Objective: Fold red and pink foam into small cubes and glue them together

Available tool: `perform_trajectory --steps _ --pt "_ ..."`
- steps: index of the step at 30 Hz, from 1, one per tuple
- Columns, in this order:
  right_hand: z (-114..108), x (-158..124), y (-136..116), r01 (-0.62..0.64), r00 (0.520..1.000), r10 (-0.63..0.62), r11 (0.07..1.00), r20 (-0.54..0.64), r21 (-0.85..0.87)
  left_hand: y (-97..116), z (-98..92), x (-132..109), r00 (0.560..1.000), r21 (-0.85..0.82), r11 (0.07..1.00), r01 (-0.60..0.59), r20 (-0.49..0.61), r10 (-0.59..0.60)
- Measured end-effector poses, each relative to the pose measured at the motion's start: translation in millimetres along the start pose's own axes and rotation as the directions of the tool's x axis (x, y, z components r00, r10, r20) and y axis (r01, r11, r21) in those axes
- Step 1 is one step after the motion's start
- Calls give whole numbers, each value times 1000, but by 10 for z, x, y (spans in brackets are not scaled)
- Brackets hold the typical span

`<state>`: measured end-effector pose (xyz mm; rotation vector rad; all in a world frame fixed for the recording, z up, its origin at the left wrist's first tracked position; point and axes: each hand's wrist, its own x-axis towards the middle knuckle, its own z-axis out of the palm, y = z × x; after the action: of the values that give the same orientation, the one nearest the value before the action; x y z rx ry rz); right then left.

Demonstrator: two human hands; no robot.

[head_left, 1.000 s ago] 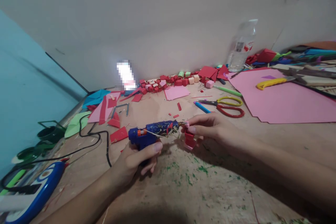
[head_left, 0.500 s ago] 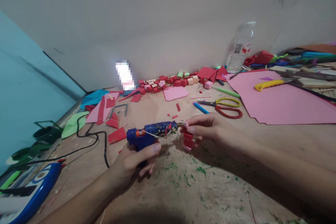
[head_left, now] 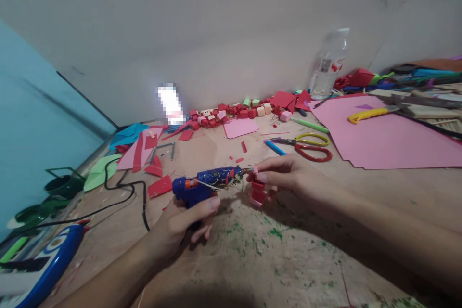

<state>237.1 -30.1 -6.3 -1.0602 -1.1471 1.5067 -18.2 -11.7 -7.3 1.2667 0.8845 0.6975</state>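
My left hand (head_left: 195, 219) is wrapped round the handle of a blue glue gun (head_left: 216, 180), its barrel pointing right with stringy bits and red scraps stuck on it. In the fingers of my right hand (head_left: 276, 175) is a small red and pink paper piece (head_left: 258, 193). The gun's nozzle is at the top pink part of that piece; whether they touch is too small to tell.
Scissors (head_left: 312, 147), a blue pen (head_left: 275, 147) and small paper boxes (head_left: 243, 113) lie beyond my hands. A bottle (head_left: 329, 65) and pink sheets (head_left: 382, 139) are at right. A black cord (head_left: 145, 202) crosses the left side.
The view has shifted very slightly. Both hands keep their holds, with the nozzle still beside the paper piece.
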Motion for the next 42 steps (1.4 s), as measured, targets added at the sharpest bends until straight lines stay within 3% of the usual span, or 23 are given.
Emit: perform_trajectory --steps 9,20,29,34,36,38,42 --pt "7 -6 -44 3 1000 -2 998 17 -61 -6 -7 20 1000 11 1000 15 -14 -15" --pt "-59 12 -101 -23 997 14 990 -73 -136 -3 -7 9 999 49 999 -3 -52 5" --pt "-76 -9 -115 21 996 -31 994 -89 -111 80 -26 101 960 -3 995 -103 -261 99" --pt "-69 -21 -147 20 992 -27 998 -120 -66 121 -75 190 922 90 994 -67 -375 96" --pt "-74 -26 -157 17 991 -24 998 -131 -55 115 -124 241 900 169 982 -85 -409 148" --pt "-82 -30 -164 16 990 -23 999 -138 -50 111 -182 287 885 382 921 -82 -398 244" --pt "-98 -24 -172 28 989 -33 999 -143 -38 109 -289 346 908 811 583 -39 -214 359"
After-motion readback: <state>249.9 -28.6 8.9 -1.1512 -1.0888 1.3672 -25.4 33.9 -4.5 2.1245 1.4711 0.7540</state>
